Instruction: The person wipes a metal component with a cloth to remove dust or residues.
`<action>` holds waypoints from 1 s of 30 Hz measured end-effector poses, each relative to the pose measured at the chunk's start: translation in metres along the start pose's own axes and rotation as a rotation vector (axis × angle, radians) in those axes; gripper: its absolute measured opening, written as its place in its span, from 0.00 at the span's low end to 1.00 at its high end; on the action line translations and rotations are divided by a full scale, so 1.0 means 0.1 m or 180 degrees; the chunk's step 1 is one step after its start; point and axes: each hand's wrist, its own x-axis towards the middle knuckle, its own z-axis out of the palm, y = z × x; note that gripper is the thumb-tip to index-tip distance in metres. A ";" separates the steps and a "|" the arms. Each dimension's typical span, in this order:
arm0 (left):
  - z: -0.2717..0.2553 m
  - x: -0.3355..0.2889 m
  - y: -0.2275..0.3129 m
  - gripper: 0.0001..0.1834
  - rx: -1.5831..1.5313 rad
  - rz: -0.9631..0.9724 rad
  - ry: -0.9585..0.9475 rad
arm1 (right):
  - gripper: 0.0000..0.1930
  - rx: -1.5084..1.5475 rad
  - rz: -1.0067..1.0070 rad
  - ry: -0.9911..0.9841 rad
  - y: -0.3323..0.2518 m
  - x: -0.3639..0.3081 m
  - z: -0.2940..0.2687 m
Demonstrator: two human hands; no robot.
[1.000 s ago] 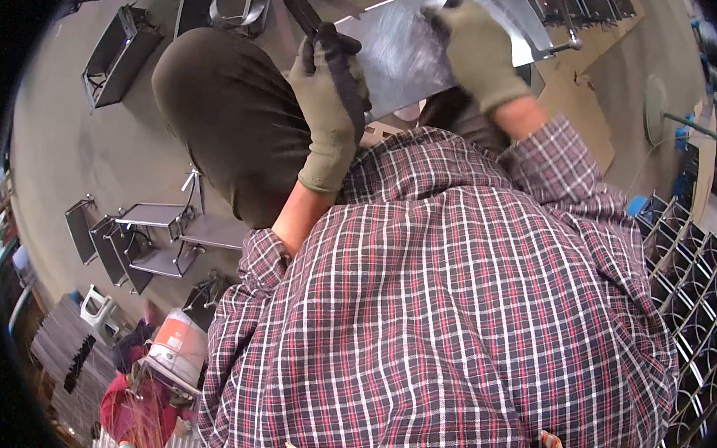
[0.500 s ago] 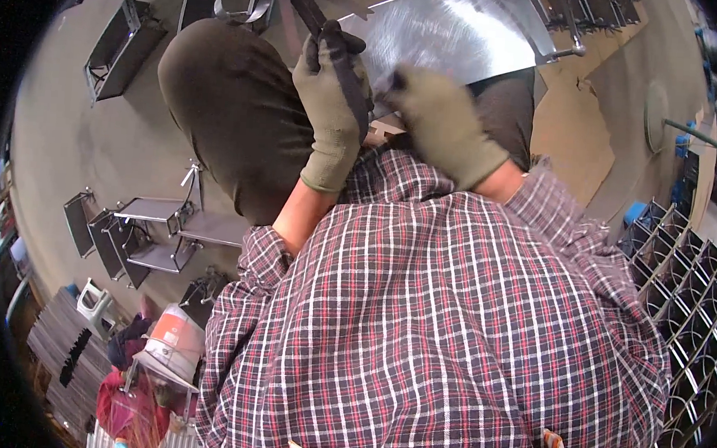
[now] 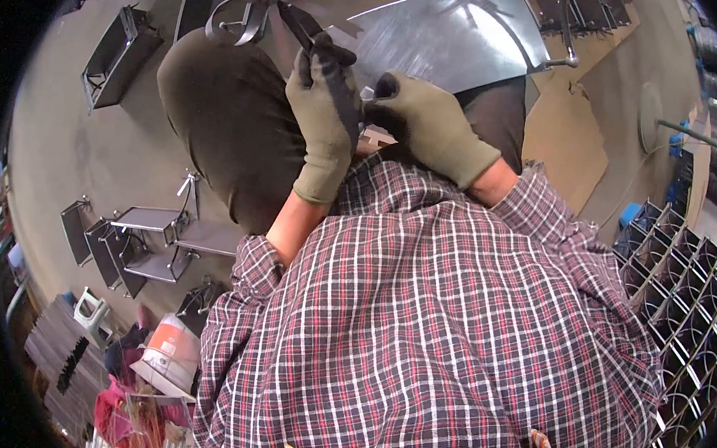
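Left grip [image 3: 324, 111], olive knit glove with dark palm: clamped on a dark, narrow metal bar [image 3: 297, 25] ahead of the lap, presumably steadying the curled silver metal strips [image 3: 251, 27] near its far end. Right grip [image 3: 437, 126], matching glove: fingers curled, just beside the left; whether anything is pinched, I cannot tell. Broad, shiny, curved metal plate [image 3: 452, 41]: near edge above the dark-trousered right thigh [image 3: 498, 113], which I take for its support. Brown cardboard sheet [image 3: 569, 134]: grey floor [image 3: 59, 148], right of the thigh. Dark, shelf-like metal frames [image 3: 155, 262]: floor, left, well apart. Obstacles, I judge: bent left knee [image 3: 210, 92] and plate, hemming both hands.
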 end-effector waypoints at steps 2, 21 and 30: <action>-0.01 0.02 -0.03 0.14 -0.0022 0.0036 0.0019 | 0.11 0.0143 -0.0028 0.0065 0.02 -0.03 -0.03; -0.27 0.21 0.08 0.19 -0.2261 -0.1829 -0.1358 | 0.12 0.2431 0.0733 0.1136 0.17 -0.21 -0.25; -0.10 -0.09 0.50 0.18 -0.2553 -0.0966 -0.2237 | 0.13 0.2352 0.0900 0.1513 0.21 -0.28 -0.32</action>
